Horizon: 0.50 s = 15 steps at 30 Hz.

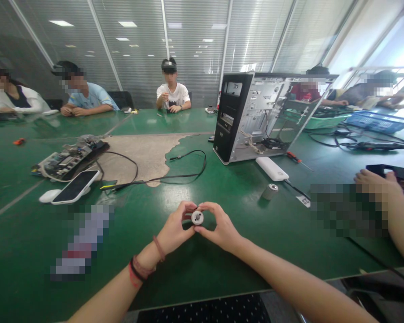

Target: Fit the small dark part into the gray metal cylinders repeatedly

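Note:
In front of me, above the near part of the green table (222, 264), a small round silver motor part (197, 218) is held between both hands. Its face shows a central stub and small dark holes. My left hand (178, 226) pinches it from the left with thumb and fingers. From the right, my right hand (221, 228) closes on it the same way, and the fingertips of both hands nearly meet. A silver metal cylinder (270, 192), like a motor can, stands on the table to the right of my hands.
An opened computer tower (234, 119) stands ahead to the right, with a white power bank (272, 168) and a screwdriver (298, 159) near it. Left lie a phone (76, 186), a circuit assembly (72, 159) and a black cable (188, 176). A neighbour's hand (379, 186) is at right.

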Tool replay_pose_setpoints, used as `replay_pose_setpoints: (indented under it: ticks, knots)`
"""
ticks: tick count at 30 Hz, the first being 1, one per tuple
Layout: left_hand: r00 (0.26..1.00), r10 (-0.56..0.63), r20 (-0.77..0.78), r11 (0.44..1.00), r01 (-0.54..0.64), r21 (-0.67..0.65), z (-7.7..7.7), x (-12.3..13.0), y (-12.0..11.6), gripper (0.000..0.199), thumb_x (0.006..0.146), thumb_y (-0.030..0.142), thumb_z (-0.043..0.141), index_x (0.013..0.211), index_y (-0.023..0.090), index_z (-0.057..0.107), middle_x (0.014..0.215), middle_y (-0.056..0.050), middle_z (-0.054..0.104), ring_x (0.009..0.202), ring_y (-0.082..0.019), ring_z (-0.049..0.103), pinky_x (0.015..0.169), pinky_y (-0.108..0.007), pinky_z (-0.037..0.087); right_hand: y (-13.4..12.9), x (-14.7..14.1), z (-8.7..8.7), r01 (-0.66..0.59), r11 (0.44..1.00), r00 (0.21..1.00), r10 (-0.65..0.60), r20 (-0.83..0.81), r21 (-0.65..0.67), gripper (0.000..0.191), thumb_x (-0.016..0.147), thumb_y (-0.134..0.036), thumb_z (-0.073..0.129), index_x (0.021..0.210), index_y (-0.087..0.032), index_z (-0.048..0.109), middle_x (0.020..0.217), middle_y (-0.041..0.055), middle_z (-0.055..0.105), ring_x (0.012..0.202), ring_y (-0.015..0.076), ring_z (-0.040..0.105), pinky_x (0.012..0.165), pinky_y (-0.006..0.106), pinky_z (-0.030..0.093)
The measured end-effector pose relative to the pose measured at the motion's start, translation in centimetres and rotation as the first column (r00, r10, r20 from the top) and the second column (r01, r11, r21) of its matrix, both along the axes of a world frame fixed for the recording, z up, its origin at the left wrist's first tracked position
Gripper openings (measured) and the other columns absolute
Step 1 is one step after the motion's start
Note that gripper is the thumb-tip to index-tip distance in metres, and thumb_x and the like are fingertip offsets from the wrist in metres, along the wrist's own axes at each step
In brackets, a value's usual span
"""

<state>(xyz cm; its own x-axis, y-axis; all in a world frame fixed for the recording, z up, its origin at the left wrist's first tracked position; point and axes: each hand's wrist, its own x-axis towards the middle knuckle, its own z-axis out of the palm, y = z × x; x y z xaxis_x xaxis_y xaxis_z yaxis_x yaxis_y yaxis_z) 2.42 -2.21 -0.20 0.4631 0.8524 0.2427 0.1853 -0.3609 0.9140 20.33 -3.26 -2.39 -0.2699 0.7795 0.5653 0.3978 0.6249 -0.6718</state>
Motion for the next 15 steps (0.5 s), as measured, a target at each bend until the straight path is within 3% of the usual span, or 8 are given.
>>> replay_pose_setpoints:
  ticks: [6,15]
  knots:
    - [0.997,0.074,-0.037,0.983,-0.067,0.17,0.29,-0.31,0.06,0.033,0.075,0.008,0.057,0.104,0.02,0.046,0.104,-0.005,0.056,0.101,-0.019,0.058,0.09,-0.033,0.048,-0.1,0.19,0.52,-0.027,0.999,1.0,0.027,0.005,-0.041,0.058,0.072,-0.031,0.069,0.122,-0.023,0.041,0.118,0.009,0.054,0.112,0.0239,0.051,0.097,0.042,0.041]
    - [0.987,0.117,-0.108,0.897,-0.058,0.439,0.6,-0.49,-0.07,0.037,0.075,0.004,0.055,0.106,0.021,0.047,0.109,-0.006,0.056,0.106,-0.02,0.054,0.093,-0.036,0.044,0.29,0.45,0.4,-0.026,0.998,1.0,0.026,0.0,-0.066,0.056,0.073,-0.032,0.069,0.121,-0.023,0.042,0.117,0.0091,0.054,0.111,0.0241,0.051,0.097,0.042,0.041]
